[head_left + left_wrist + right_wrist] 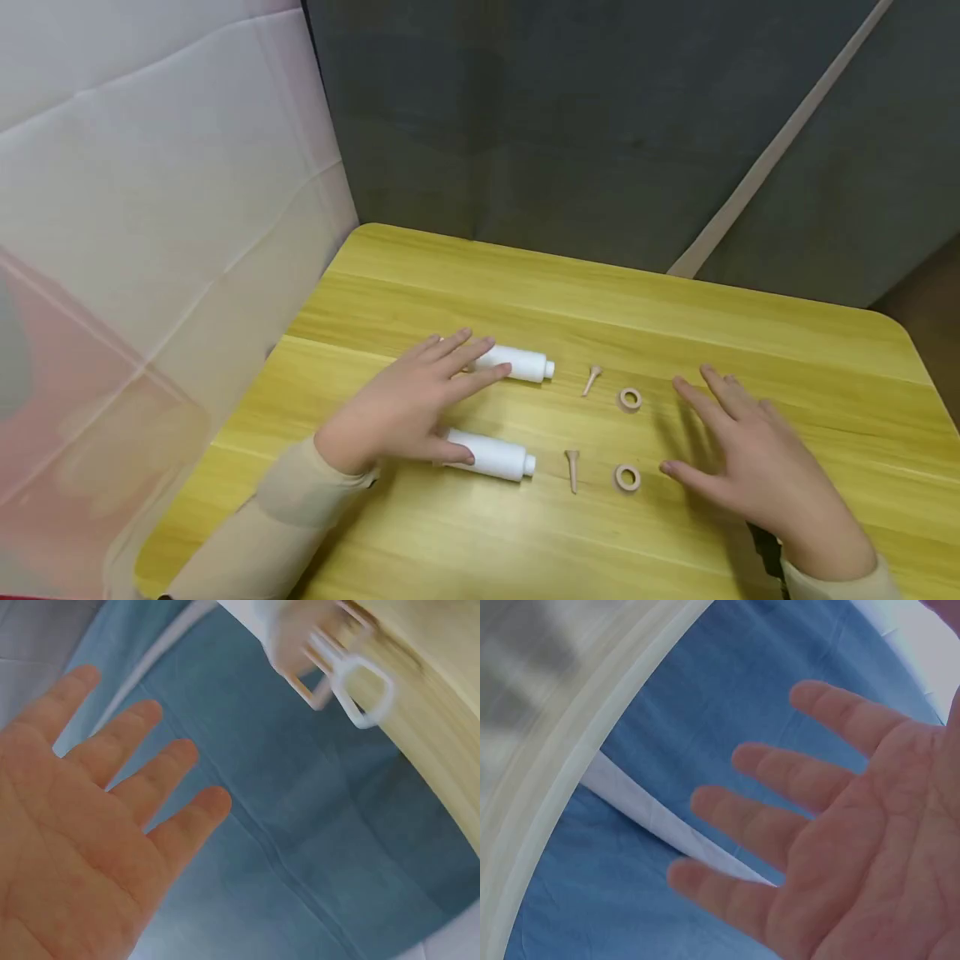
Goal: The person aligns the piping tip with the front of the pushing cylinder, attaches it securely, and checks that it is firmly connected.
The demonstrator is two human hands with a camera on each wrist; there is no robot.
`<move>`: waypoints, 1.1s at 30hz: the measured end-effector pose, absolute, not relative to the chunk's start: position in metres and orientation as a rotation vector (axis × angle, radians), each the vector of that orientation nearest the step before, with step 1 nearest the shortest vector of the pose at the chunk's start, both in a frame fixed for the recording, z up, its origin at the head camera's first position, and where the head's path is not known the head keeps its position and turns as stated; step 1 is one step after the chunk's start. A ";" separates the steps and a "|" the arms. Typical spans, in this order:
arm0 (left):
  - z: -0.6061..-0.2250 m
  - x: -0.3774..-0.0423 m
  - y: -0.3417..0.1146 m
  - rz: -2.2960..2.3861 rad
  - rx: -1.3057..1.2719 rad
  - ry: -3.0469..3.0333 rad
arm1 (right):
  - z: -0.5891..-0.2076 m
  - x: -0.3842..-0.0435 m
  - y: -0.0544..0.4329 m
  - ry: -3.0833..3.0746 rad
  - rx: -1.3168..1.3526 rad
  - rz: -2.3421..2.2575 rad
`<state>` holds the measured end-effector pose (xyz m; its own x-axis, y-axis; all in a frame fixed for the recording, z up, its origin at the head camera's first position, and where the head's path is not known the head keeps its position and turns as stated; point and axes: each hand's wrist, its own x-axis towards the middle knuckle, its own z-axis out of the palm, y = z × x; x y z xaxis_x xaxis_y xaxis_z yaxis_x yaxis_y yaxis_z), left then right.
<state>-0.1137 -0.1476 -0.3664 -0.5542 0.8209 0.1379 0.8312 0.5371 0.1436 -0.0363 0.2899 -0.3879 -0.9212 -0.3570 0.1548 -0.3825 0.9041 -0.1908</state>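
Note:
My left hand (401, 404), fingers spread, hovers over two white cylinders with narrow stubs on their right ends, the far one (517, 363) and the near one (491, 457). It hides their left ends. Right of these lie two small tan pegs with flared heads, a far peg (592, 380) and a near peg (573, 471). Beyond them are two tan rings, the far ring (622, 406) and the near ring (617, 485). To the right of the rings my right hand (765, 462) is held above the table, fingers apart, holding nothing. Both palms (67, 855) (885, 847) show bare in the wrist views.
The wood-grain table (787, 358) has rounded corners. A dark cloth (562, 125) hangs behind it and a pale cloth (187, 167) at the left. In the left wrist view, a blurred white loop (346, 701) and a tan loop (321, 696) appear near the table edge.

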 end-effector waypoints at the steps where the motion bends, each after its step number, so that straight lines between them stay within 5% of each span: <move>1: -0.366 -0.113 -0.143 -0.301 -1.476 -2.698 | -0.389 -0.037 0.289 -2.918 0.610 0.333; 18: -0.380 -0.075 -0.049 -0.087 -1.634 -2.611 | -0.413 -0.033 0.243 -2.904 0.932 0.384; 33: -0.404 -0.079 -0.002 -0.077 -1.668 -2.638 | -0.423 -0.031 0.229 -2.906 0.976 0.306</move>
<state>-0.0787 -0.0016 -0.4041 -0.4290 0.9023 0.0431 0.9033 0.4279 0.0314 -0.0308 0.2288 -0.4230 -0.7974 -0.5913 0.1202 -0.6034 0.7796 -0.1677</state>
